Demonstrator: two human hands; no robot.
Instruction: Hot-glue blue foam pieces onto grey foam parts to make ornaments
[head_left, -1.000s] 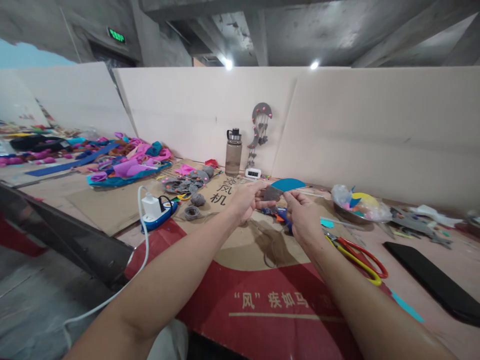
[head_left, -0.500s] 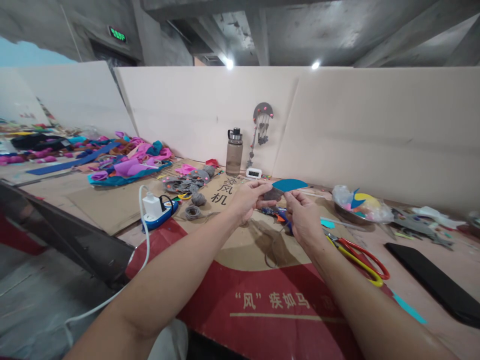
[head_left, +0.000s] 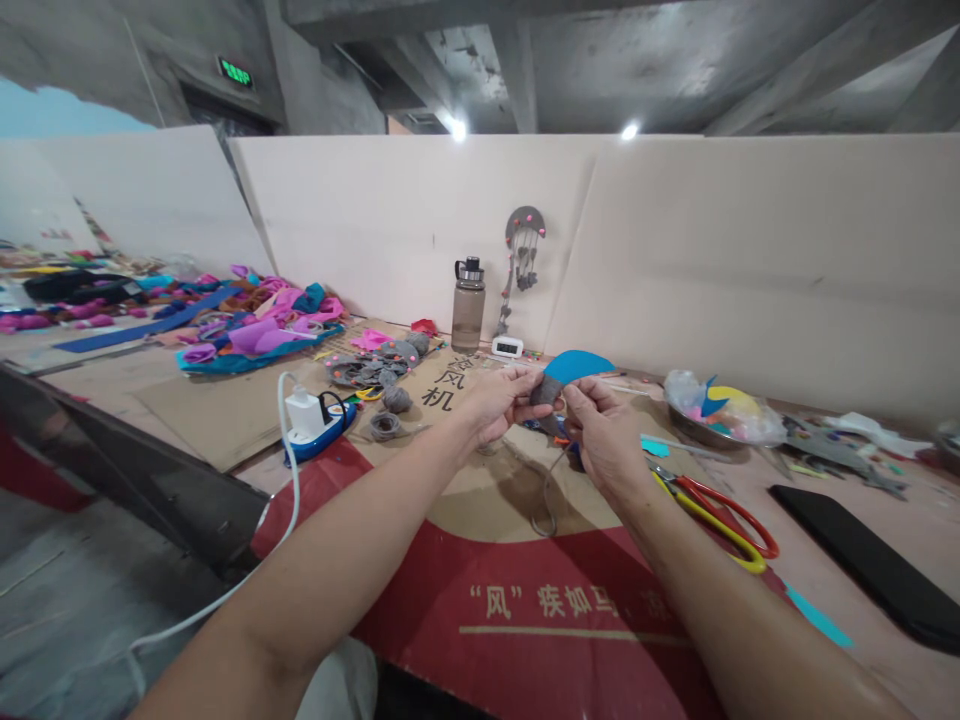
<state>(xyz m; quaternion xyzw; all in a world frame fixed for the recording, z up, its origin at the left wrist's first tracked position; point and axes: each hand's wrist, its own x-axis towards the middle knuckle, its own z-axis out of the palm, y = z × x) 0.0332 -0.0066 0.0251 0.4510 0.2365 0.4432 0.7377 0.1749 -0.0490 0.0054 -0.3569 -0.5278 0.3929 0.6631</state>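
Both my hands are raised over the cardboard-covered table (head_left: pixel 480 490), pinching one small piece together. My left hand (head_left: pixel 501 402) grips a grey felt piece (head_left: pixel 543 391) that has a blue felt piece (head_left: pixel 576 365) joined to its upper edge. My right hand (head_left: pixel 602 432) pinches the grey piece's lower right side, fingers closed. A thin grey cord (head_left: pixel 546 497) hangs from under my hands down to the cardboard. Part of the grey piece is hidden behind my fingers.
Red and yellow scissors (head_left: pixel 720 512) lie right of my right hand, a black phone (head_left: pixel 870 560) further right. A bowl of scraps (head_left: pixel 716 412), a water bottle (head_left: pixel 467 305), a small clock (head_left: pixel 505 347), a power strip with charger (head_left: pixel 311 420) and felt piles (head_left: pixel 255 320) surround the work area.
The hands have drawn slightly closer together and the felt pieces have tilted upward; the grey cord now hangs visibly below them.
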